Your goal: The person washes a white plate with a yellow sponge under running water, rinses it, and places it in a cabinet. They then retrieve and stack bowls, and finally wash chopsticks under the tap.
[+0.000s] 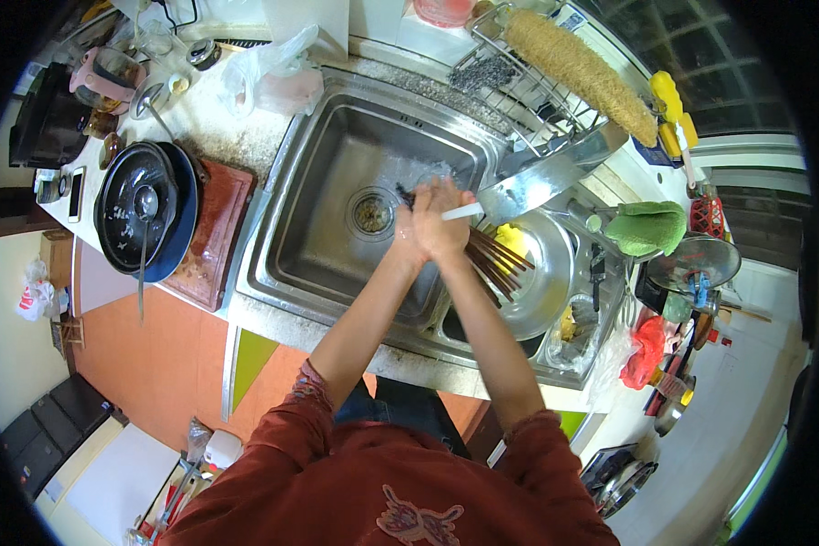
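My left hand (409, 232) and my right hand (443, 222) are pressed together over the right part of a stainless steel sink (307, 225). Between them is a bundle of dark brown chopsticks (495, 263), fanned out to the lower right. Its dark other ends show past my fingers at the upper left. The palms and the middle of the bundle are hidden. A metal tap (542, 181) with a white nozzle (461, 211) reaches in from the right, its tip right by my right hand. Splashing water (440, 170) shows just beyond my fingers.
Right of the hands stands a steel basin (549, 286) with something yellow (512, 239) inside. A wire rack (512, 89) and a green cloth (647, 227) are beyond. On the left, a black wok (126, 222) with a ladle (145, 205) sits partly over a wooden chopping board (222, 205).
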A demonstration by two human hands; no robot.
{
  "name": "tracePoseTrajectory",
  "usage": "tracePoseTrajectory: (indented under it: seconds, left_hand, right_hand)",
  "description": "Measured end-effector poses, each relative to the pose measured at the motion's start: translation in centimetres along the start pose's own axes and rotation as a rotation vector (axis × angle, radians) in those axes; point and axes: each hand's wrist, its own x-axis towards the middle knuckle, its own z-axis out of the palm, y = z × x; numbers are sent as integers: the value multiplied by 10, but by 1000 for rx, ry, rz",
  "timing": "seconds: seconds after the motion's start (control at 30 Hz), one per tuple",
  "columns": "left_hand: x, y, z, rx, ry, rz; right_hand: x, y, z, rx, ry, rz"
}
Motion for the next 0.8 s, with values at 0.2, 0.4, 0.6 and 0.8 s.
tracePoseTrajectory:
  seconds: [0.2, 0.4, 0.6, 0.8]
  left_hand:
    - [6, 15, -11, 561, 792, 257]
    - [7, 12, -5, 423, 673, 217]
    - [11, -8, 24, 105, 307, 80]
    - [15, -2, 43, 209, 826, 206]
  right_hand:
    - [7, 11, 25, 275, 208, 35]
    - [8, 10, 28, -57, 252, -112]
    - [3, -3, 7, -22, 146, -110]
    - [6, -3, 7, 105, 91, -30]
